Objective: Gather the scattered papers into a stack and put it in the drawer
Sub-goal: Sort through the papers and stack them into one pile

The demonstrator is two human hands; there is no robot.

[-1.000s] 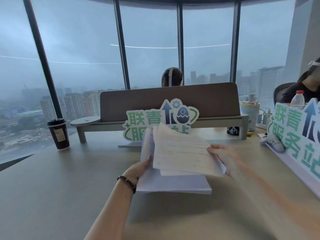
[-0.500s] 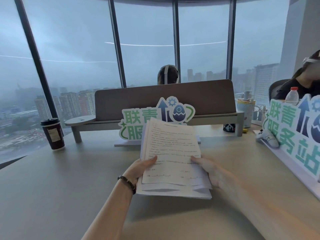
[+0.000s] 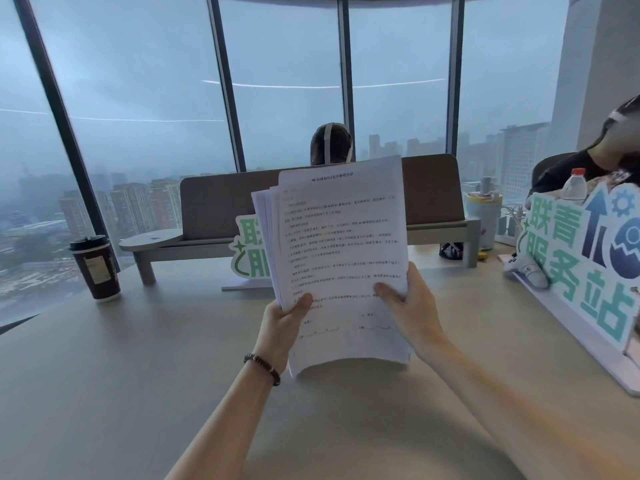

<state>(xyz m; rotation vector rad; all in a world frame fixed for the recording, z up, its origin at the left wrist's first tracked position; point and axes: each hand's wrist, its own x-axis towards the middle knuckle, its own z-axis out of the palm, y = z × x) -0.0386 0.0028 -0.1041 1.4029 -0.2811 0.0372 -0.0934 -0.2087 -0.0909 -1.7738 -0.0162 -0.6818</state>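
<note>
Both hands are holding the stack of papers [image 3: 341, 258] upright above the table [image 3: 104, 375], its bottom edge bowing just over the surface. The left hand [image 3: 282, 323] is pinching the lower left edge, thumb on the front sheet; the right hand [image 3: 414, 306] is gripping the lower right edge likewise. A lidded coffee cup [image 3: 95, 268] is standing far left.
</note>
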